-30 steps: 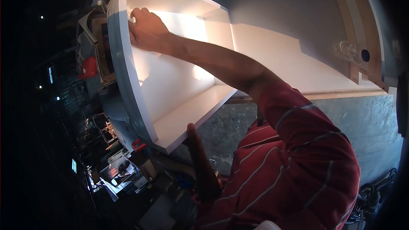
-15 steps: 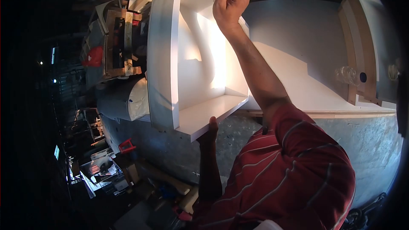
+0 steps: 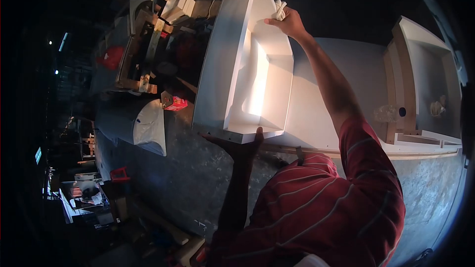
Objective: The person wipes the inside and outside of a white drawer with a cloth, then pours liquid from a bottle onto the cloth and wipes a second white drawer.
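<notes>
A white open box (image 3: 240, 64), like a drawer or small cabinet carcass, is held tilted with its hollow side towards me. My left hand (image 3: 240, 146) grips its near end from below, thumb over the edge and fingers spread beneath. At the far end, my right hand (image 3: 292, 22) is closed around a bunched white cloth (image 3: 280, 9), its thumb against the box's end wall. Bright light falls on the inside of the box. To its right lies a broad white panel (image 3: 336, 89) with a wooden edge.
A second white box-like frame (image 3: 420, 64) stands on the right, with a cloth (image 3: 438, 106) inside. Clear plastic (image 3: 385, 113) lies beside it. At left are a wooden frame (image 3: 148, 59), stacked pale blocks (image 3: 180, 5), a red printed carton (image 3: 174, 102) and a red stool (image 3: 119, 174).
The box has shifted right in view and tilted. My right hand has come down with the cloth onto its far end. My left hand's fingers now show spread under the near end.
</notes>
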Motion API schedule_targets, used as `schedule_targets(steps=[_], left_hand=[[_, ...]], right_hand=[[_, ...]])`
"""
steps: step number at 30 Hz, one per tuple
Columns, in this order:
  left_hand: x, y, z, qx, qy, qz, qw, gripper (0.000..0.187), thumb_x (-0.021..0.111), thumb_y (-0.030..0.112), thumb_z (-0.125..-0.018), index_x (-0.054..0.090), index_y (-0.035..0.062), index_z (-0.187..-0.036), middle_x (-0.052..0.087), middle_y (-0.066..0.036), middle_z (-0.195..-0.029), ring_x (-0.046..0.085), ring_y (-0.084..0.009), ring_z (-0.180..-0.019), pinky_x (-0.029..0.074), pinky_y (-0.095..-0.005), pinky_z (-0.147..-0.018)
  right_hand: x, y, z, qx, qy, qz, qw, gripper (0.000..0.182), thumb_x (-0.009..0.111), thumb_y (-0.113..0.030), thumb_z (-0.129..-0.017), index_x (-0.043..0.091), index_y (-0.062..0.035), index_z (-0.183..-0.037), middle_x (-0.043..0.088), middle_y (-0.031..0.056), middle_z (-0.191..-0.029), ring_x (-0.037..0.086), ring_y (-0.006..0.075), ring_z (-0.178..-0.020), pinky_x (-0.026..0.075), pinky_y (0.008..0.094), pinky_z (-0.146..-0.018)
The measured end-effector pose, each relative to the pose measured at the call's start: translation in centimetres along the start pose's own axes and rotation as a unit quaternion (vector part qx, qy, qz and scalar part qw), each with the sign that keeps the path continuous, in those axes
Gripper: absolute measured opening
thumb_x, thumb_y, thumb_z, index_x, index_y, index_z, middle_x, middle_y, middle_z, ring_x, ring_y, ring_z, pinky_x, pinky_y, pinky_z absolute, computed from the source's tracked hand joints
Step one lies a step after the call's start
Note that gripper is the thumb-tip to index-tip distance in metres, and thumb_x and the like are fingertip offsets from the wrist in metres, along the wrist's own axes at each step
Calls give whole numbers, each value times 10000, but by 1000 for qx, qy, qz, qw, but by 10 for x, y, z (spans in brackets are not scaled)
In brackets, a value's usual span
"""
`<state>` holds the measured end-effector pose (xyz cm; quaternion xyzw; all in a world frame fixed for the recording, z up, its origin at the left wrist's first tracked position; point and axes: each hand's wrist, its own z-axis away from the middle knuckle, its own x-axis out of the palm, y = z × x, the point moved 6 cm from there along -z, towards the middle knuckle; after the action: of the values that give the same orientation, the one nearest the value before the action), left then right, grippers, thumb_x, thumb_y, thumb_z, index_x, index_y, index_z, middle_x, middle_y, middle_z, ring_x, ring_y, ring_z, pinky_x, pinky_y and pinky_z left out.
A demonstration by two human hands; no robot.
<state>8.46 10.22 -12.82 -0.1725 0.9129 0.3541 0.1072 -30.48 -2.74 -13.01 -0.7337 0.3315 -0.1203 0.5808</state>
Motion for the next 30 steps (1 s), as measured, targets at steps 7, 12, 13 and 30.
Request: schedule_targets(steps=[7,12,13,30], left_hand=[[-12,-52,16,-306,-132,112,936,777,787,297,-687,359,-40,-1240,488,-157,-1176,485,-247,-1090,433,-400,-911],[0,-85,46,-316,-123,173,925,759,742,319,-741,331,-28,-1276,470,-165,-1204,473,-264,-1112,397,-423,-952],[3,-92,55,-364,-133,155,909,756,719,317,-764,306,-19,-1301,443,-171,-1235,450,-273,-1142,384,-448,-971],[41,-113,100,-522,-211,488,667,736,312,507,-904,82,49,-1434,192,-122,-1467,247,-303,-1329,302,-552,-1012]], right_hand=[[-24,-108,5,-206,103,58,971,308,775,-249,-656,639,-91,-883,635,61,-855,613,216,-761,476,316,-700],[-29,-185,30,-454,162,158,862,323,772,-255,-684,615,-38,-865,620,155,-785,607,356,-784,477,426,-782],[-26,-188,32,-455,146,155,865,301,761,-226,-682,620,-47,-878,630,168,-857,606,373,-864,470,433,-848],[16,-181,110,-610,35,281,740,311,731,-152,-582,612,-127,-868,579,36,-880,558,221,-764,449,327,-675]])
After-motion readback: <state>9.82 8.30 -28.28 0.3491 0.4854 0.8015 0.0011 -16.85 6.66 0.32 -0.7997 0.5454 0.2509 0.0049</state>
